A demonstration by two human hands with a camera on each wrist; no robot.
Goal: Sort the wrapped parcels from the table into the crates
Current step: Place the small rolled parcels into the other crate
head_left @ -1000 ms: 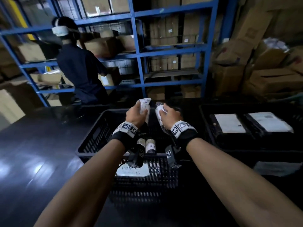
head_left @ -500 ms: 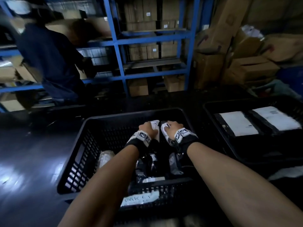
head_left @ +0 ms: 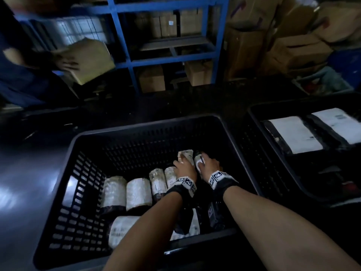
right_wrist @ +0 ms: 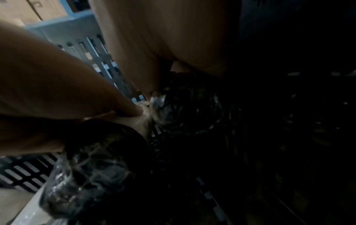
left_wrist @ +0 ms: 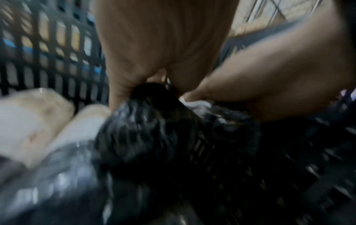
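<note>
Now that both hands have dropped from above the rim into the black crate (head_left: 82, 141), my left hand (head_left: 184, 168) grips one wrapped parcel (head_left: 185, 155). My right hand (head_left: 209, 166) grips another parcel (head_left: 198, 160), both nearly placed beside the row of parcels (head_left: 136, 190).

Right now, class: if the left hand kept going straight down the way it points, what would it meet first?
Probably the crate floor. The left hand grips a wrapped parcel low inside, right of the parcel row. Depth beneath is unclear.
</note>
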